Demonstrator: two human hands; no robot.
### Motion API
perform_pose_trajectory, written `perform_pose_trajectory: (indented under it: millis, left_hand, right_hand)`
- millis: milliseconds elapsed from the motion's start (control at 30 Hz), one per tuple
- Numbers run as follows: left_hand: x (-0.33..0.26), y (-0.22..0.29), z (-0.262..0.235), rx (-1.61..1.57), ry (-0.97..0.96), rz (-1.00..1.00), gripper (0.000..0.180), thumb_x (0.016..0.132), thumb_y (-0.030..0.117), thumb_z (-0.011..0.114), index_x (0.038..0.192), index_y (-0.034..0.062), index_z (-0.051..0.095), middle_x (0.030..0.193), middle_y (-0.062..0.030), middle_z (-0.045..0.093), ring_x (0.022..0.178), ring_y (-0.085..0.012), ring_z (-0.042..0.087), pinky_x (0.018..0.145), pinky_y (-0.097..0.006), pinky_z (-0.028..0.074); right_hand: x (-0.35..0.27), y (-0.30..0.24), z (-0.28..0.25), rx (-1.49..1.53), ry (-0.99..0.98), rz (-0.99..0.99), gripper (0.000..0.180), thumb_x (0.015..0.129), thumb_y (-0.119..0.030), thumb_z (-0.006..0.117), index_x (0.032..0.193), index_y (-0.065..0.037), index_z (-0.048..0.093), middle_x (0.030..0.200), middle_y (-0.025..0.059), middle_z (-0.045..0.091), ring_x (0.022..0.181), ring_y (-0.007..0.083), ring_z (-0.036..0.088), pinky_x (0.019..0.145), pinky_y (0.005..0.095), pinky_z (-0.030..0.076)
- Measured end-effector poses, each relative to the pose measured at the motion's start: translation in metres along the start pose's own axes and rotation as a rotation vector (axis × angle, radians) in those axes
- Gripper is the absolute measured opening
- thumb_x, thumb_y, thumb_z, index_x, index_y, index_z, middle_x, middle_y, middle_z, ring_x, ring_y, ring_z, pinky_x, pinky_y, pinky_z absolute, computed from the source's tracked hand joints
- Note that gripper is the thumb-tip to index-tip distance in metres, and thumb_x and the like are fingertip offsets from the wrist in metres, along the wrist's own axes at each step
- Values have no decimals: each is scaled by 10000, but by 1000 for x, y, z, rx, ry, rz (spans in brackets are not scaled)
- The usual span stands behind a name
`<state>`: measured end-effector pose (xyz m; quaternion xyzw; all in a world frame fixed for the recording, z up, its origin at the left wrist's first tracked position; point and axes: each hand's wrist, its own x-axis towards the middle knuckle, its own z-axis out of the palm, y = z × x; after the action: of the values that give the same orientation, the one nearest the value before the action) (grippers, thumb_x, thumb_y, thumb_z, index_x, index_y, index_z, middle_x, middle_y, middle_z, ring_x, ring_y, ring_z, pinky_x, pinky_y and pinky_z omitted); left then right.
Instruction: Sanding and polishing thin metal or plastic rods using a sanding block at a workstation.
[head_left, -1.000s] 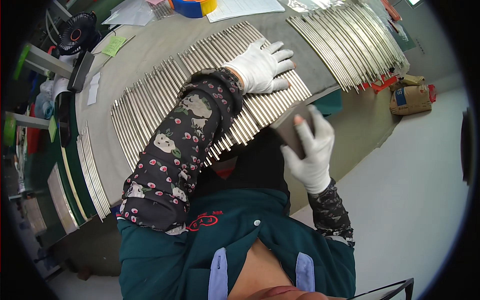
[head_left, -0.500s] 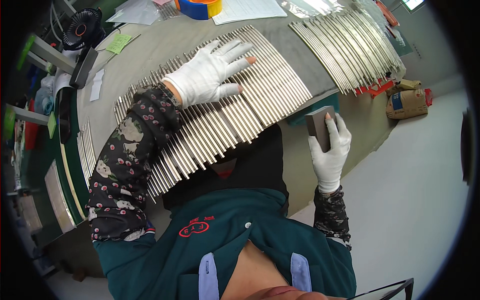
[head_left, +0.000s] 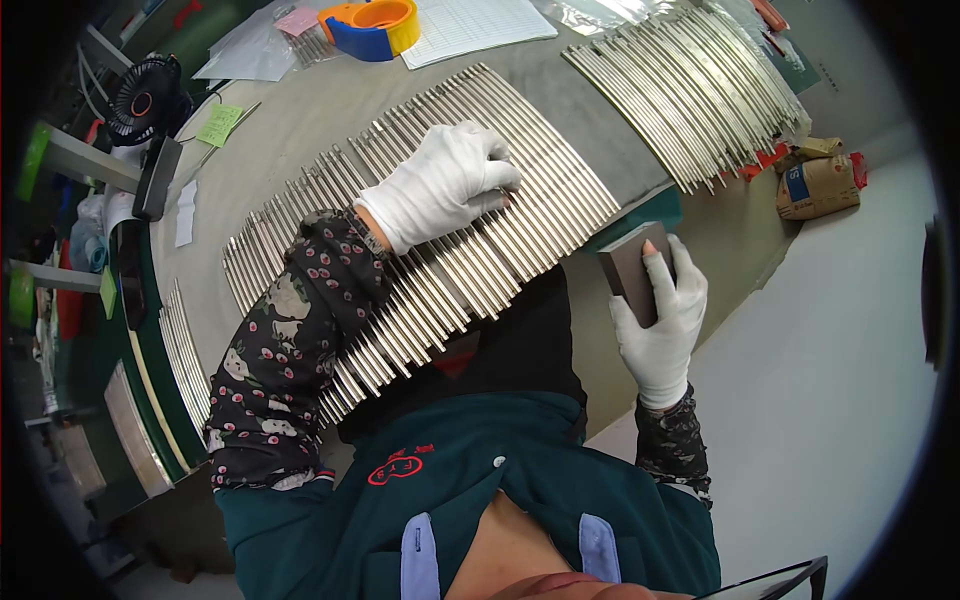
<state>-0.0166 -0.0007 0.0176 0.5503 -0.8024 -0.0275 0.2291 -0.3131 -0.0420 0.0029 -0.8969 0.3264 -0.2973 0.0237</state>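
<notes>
A wide row of thin silvery metal rods (head_left: 545, 170) lies side by side on the table before me. My left hand (head_left: 445, 185), in a white glove with bare fingertips, rests on the middle of that row. Its fingers are curled in, the thumb close to the index finger; whether a rod is pinched between them is hidden. Off the table's right front edge, my right hand (head_left: 662, 335) grips a dark grey rectangular block (head_left: 632, 272), tilted, with the fingers along its right side and thumb on its left.
A second batch of rods (head_left: 690, 95) lies at the far right, and a few more (head_left: 183, 345) at the left. Beyond stand a blue-orange tape dispenser (head_left: 375, 28), paper sheets (head_left: 480, 30) and a small black fan (head_left: 148, 100). A brown sack (head_left: 820, 188) sits right of the table.
My left hand has gone from spread fingers to curled ones and shifted slightly right and toward me over the rods. The right hand with the block has come a little nearer.
</notes>
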Motion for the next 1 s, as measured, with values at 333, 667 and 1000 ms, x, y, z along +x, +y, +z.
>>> perform_pose_trajectory:
  millis: [333, 667, 1000]
  left_hand:
    - [18, -5, -1, 29, -151, 50, 197, 731, 208, 743, 886, 102, 685, 896, -51, 622, 902, -249, 585, 765, -388, 489]
    - [27, -7, 8, -165, -128, 113, 164, 754, 180, 714, 818, 55, 630, 832, -84, 623, 817, -270, 602, 739, -371, 492]
    - [26, -18, 30, -359, 40, 168, 157, 778, 188, 698, 830, 56, 633, 771, -91, 628, 755, -271, 619, 706, -362, 498]
  right_hand:
    - [-6, 6, -1, 11, -2, 43, 695, 633, -123, 761, 1275, -128, 495, 1316, 193, 447, 1089, 347, 478, 917, 436, 395]
    - [1, 6, -10, -24, 15, 49, 639, 640, -119, 755, 1236, -97, 528, 1307, 184, 458, 1101, 340, 476, 926, 428, 395]
    - [49, -15, -29, 60, -123, 78, 544, 679, -176, 740, 1191, -49, 602, 1226, 223, 524, 995, 373, 560, 888, 416, 463]
